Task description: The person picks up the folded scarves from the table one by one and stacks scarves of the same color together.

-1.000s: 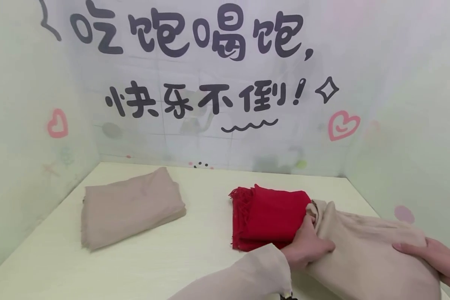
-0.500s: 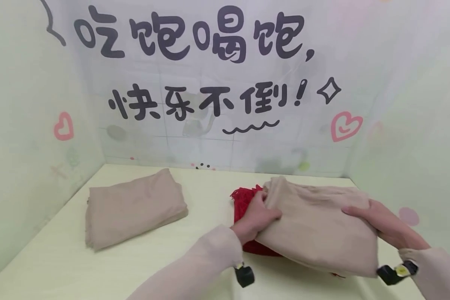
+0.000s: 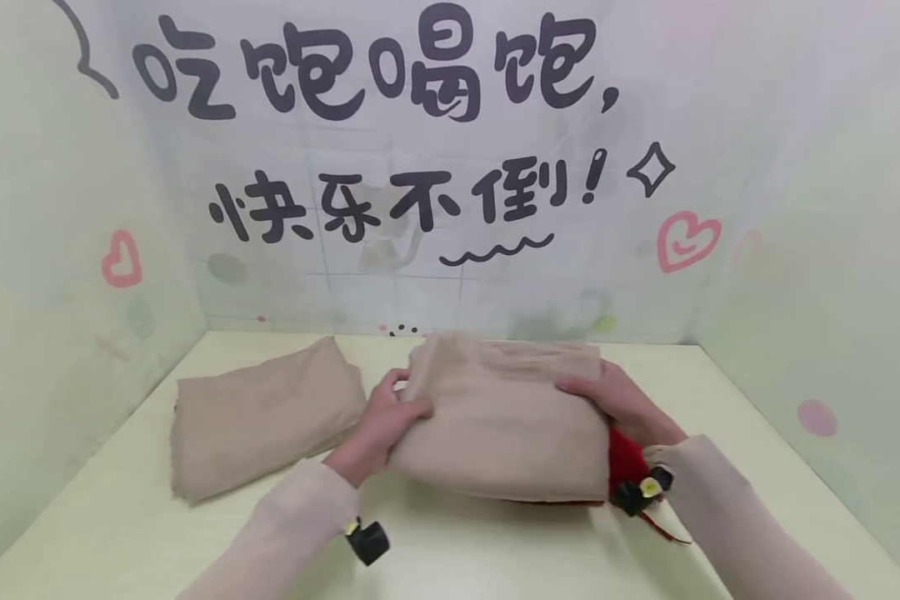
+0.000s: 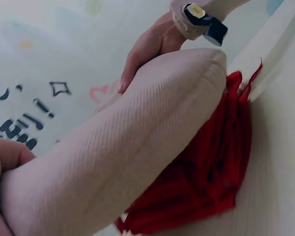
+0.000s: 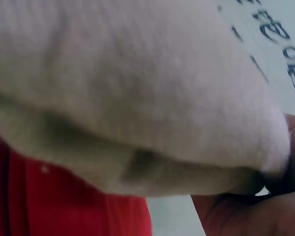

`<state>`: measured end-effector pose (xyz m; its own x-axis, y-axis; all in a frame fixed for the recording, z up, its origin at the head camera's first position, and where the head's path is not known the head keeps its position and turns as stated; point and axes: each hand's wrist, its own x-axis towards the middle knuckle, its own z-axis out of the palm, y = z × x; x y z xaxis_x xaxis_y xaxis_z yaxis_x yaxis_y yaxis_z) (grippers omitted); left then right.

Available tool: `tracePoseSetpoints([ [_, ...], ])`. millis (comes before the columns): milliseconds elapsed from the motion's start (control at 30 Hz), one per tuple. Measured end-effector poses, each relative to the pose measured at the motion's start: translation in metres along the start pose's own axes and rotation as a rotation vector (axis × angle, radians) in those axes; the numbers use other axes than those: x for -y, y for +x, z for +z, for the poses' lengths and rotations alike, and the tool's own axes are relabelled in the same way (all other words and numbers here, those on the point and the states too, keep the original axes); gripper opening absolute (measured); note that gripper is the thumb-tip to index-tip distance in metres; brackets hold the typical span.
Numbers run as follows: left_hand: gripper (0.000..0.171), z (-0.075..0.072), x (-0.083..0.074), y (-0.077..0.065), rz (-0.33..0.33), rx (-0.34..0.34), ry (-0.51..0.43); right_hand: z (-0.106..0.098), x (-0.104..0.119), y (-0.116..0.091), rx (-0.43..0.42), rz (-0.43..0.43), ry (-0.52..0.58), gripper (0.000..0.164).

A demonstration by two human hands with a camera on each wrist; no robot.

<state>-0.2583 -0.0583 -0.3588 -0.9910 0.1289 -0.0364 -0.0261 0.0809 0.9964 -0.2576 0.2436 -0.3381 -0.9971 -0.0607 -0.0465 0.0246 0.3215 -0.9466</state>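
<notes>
A folded beige scarf-like cloth (image 3: 506,425) is held up between both hands, over the red cloth. My left hand (image 3: 381,429) grips its left edge, thumb in front. The right edge is gripped by my right hand (image 3: 621,398), whose thumb lies across the front face. Underneath, a folded red fringed scarf (image 4: 187,196) rests on the table, mostly hidden by the beige cloth in the head view. In the left wrist view, the beige cloth's thick rounded fold (image 4: 123,132) spans from one hand to the other. The right wrist view is partly blurred.
Another folded beige cloth (image 3: 266,421) lies on the left of the pale table (image 3: 435,558), close to my left hand. A printed white backdrop (image 3: 435,283) stands behind the table, with pale side walls. Each sleeve carries a small black wrist camera (image 3: 367,542).
Both hands have carried the beige cloth leftward from the right side, across the red scarf. The red scarf's left end is now covered and its right end shows. The other beige cloth stays put.
</notes>
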Motion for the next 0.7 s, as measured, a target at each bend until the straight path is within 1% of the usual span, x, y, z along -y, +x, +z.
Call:
tracePoseSetpoints([
  [100,0.055,-0.027,0.007,-0.006,-0.013,-0.028,0.029,0.025,0.008,0.006,0.021,-0.003,0.036,0.059],
  [167,0.055,-0.043,0.012,-0.009,-0.022,-0.039,0.042,0.04,0.012,0.009,0.037,0.015,0.047,0.056],
  [300,0.054,-0.07,0.025,-0.017,-0.034,-0.061,0.069,0.07,0.022,0.012,0.051,0.04,0.014,0.054],
  [400,0.053,-0.086,0.036,-0.023,-0.056,-0.077,0.11,0.09,0.029,0.011,0.033,0.062,-0.033,0.056],
  [533,0.056,-0.104,0.052,-0.024,-0.081,-0.094,0.168,0.112,0.034,0.01,0.026,0.096,-0.094,0.057],
  [700,0.058,-0.123,0.065,-0.021,-0.088,-0.144,0.222,0.139,0.037,0.013,0.073,0.113,-0.152,0.052],
])
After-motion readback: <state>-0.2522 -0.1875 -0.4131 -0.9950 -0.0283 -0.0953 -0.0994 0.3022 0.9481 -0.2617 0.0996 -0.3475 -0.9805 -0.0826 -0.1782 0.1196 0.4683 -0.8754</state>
